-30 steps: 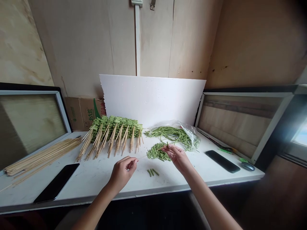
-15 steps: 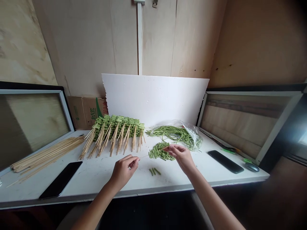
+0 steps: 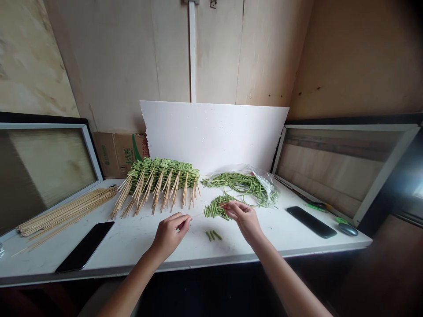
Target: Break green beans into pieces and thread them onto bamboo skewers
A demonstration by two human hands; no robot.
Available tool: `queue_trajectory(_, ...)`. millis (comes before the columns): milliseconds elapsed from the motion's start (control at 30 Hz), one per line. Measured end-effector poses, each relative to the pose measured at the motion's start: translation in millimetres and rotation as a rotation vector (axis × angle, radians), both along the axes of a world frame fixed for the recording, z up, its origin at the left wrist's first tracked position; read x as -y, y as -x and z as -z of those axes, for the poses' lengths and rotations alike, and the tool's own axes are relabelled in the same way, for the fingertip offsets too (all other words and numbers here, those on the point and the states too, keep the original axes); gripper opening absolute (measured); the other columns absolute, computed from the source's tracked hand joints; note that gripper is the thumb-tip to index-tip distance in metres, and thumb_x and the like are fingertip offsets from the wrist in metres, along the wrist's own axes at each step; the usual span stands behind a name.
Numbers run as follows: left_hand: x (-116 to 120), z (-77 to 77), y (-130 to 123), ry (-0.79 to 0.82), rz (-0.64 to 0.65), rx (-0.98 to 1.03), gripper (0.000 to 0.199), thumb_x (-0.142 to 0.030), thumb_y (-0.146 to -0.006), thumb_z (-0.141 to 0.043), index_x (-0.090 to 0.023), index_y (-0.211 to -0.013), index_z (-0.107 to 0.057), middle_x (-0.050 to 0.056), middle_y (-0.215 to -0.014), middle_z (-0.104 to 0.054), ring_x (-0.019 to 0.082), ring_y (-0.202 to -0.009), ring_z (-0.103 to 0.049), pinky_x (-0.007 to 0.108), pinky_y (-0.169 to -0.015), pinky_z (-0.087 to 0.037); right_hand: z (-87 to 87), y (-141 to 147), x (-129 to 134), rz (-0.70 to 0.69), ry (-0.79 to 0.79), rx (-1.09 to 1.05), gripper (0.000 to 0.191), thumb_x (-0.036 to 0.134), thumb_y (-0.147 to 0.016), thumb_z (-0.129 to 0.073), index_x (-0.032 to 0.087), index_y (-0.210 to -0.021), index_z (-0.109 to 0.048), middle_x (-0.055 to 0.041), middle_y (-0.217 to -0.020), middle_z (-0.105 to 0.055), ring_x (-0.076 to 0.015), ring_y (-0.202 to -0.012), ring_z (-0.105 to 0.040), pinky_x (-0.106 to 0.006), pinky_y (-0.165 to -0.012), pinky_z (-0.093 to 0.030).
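My left hand (image 3: 172, 233) is closed in a pinch at one end of a thin skewer (image 3: 198, 215). The fingers of my right hand (image 3: 243, 216) are closed round the skewer's other end, beside a pile of cut green bean pieces (image 3: 214, 208). Three loose bean pieces (image 3: 213, 235) lie on the white table (image 3: 198, 251) in front of the pile. Long whole beans (image 3: 234, 181) rest in a clear plastic bag (image 3: 269, 187) behind it. At the back left stands a stack of skewered beans (image 3: 161, 171), its sticks pointing forward.
Bare skewers (image 3: 69, 209) lie at the left, near a black phone (image 3: 86, 246). Another phone (image 3: 311, 222) and a mouse (image 3: 347, 229) are on the right. A white board (image 3: 214, 136) and a cardboard box (image 3: 120, 154) stand at the back.
My right hand has moved slightly left, towards my left hand, over the pile of cut beans. My left hand has hardly moved.
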State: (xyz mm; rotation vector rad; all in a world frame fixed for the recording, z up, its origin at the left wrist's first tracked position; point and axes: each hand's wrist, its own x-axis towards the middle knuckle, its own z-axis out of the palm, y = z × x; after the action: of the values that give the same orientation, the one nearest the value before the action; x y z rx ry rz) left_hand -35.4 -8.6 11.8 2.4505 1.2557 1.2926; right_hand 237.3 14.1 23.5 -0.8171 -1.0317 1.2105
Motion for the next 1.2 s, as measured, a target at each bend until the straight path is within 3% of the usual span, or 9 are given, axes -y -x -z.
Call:
queue_trajectory(167,4,-2.1,-6,0.0,0.017,0.009,0.034,-0.031,-0.104,-0.046,-0.021,-0.088,-0.074,0.003,-0.072,-0.062,0.015,-0.062,-0.055,0.024,-0.06,-0.041,9.9,19,5,0.001,0.043,-0.015,0.032,0.045,-0.068,-0.092,0.017,-0.079,-0.08,-0.0062,-0.085,-0.076,-0.0215,-0.085,-0.072,-0.041,-0.092,-0.062)
queue_trajectory(300,3,-5.0,-4,-0.01,-0.029,0.058,0.031,-0.032,-0.104,-0.047,-0.021,-0.093,-0.074,0.004,-0.076,-0.064,0.015,-0.064,-0.055,0.025,-0.061,-0.041,4.3,17,6,-0.008,0.004,0.059,0.038,0.051,-0.075,-0.086,0.018,-0.092,-0.081,-0.0089,-0.097,-0.077,-0.0258,-0.098,-0.072,-0.041,-0.088,-0.063)
queue_trajectory(400,0,-5.1,0,-0.023,-0.09,0.1,0.03,-0.034,-0.104,-0.048,-0.02,-0.093,-0.072,0.003,-0.074,-0.064,0.015,-0.064,-0.053,0.025,-0.062,-0.041,-1.4,9,5,-0.013,-0.064,0.35,0.043,0.06,-0.085,-0.073,0.021,-0.101,-0.082,-0.0115,-0.102,-0.079,-0.0296,-0.101,-0.072,-0.04,-0.076,-0.062)
queue_trajectory(567,-5,-0.4,3,-0.014,-0.131,0.126,0.029,-0.035,-0.103,-0.048,-0.019,-0.095,-0.071,0.003,-0.077,-0.066,0.015,-0.063,-0.055,0.025,-0.061,-0.043,11.6,2,5,-0.059,-0.155,0.996,0.02,0.043,-0.078,-0.077,0.025,-0.072,-0.083,-0.0074,-0.079,-0.08,-0.025,-0.069,-0.07,-0.033,-0.06,-0.051)
queue_trajectory(733,-5,1.9,2,-0.03,-0.134,0.072,0.029,-0.034,-0.103,-0.048,-0.02,-0.093,-0.071,0.002,-0.074,-0.064,0.015,-0.063,-0.054,0.024,-0.061,-0.042,31.3,8,6,0.019,-0.087,1.193,0.009,0.025,-0.07,-0.079,0.025,-0.061,-0.078,-0.005,-0.065,-0.076,-0.021,-0.058,-0.066,-0.029,-0.054,-0.042)
queue_trajectory(900,-5,1.2,3,-0.015,-0.134,0.091,0.027,-0.033,-0.103,-0.049,-0.02,-0.094,-0.071,0.002,-0.074,-0.063,0.015,-0.063,-0.053,0.024,-0.062,-0.042,19.4,-5,-2,-0.029,-0.063,0.979,0.016,0.038,-0.077,-0.077,0.022,-0.074,-0.08,-0.0073,-0.077,-0.078,-0.0246,-0.071,-0.069,-0.032,-0.062,-0.049)
queue_trajectory(1067,-5,1.0,3,0.025,-0.085,0.16,0.026,-0.035,-0.103,-0.05,-0.019,-0.095,-0.07,0.003,-0.079,-0.066,0.015,-0.065,-0.055,0.025,-0.063,-0.044,-2.8,-29,-7,-0.226,0.034,0.392,0.034,0.053,-0.082,-0.077,0.02,-0.087,-0.076,-0.0045,-0.087,-0.075,-0.0178,-0.078,-0.066,-0.028,-0.069,-0.051)
queue_trajectory(1200,-2,1.1,0,0.038,-0.049,0.165,0.026,-0.036,-0.103,-0.051,-0.019,-0.096,-0.07,0.004,-0.079,-0.066,0.015,-0.067,-0.056,0.025,-0.064,-0.045,-6.5,-34,-9,-0.248,0.087,-0.003,0.028,0.046,-0.083,-0.081,0.021,-0.094,-0.073,-0.0034,-0.093,-0.074,-0.0166,-0.085,-0.069,-0.027,-0.076,-0.055)
